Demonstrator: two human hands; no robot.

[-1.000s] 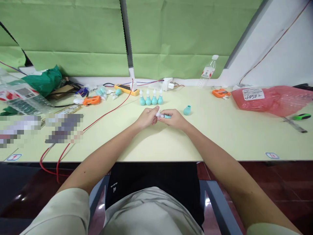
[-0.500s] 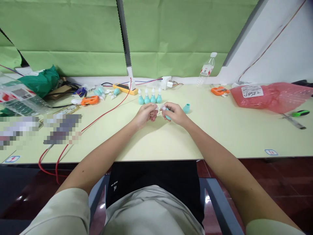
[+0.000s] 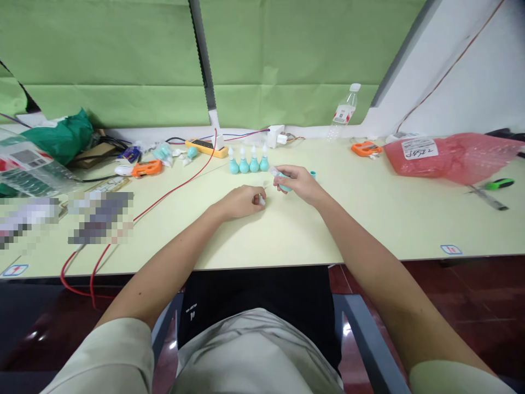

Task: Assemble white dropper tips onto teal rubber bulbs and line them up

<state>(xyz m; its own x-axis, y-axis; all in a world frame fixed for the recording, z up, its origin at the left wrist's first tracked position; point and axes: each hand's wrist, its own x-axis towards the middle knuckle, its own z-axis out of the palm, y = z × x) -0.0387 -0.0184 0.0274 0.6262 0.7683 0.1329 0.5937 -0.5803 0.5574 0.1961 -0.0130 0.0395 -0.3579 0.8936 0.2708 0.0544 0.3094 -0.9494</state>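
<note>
My right hand [image 3: 293,179] is closed around a turquoise squeeze bulb [image 3: 284,186], whose translucent white end points left. Apart from it, lower and to the left, my left hand [image 3: 246,201] pinches a small whitish translucent piece [image 3: 261,201], mostly hidden by the fingers. Behind both hands, several turquoise squeeze bulbs with pale pointed tips [image 3: 243,164] stand upright in a row. Another turquoise piece [image 3: 313,174] shows just past my right hand, largely covered by it.
An orange-handled tool [image 3: 366,149], a clear bottle [image 3: 344,109] and a red plastic bag [image 3: 443,158] are at the back right. A green-handled tool [image 3: 499,185] lies right. On the left are a red cable [image 3: 176,191], a yellow meter [image 3: 207,148] and another orange tool [image 3: 146,168].
My hands have moved apart: the left has come down toward me with the whitish piece. The right stays near its place, still holding the bulb. The view has shifted slightly.
</note>
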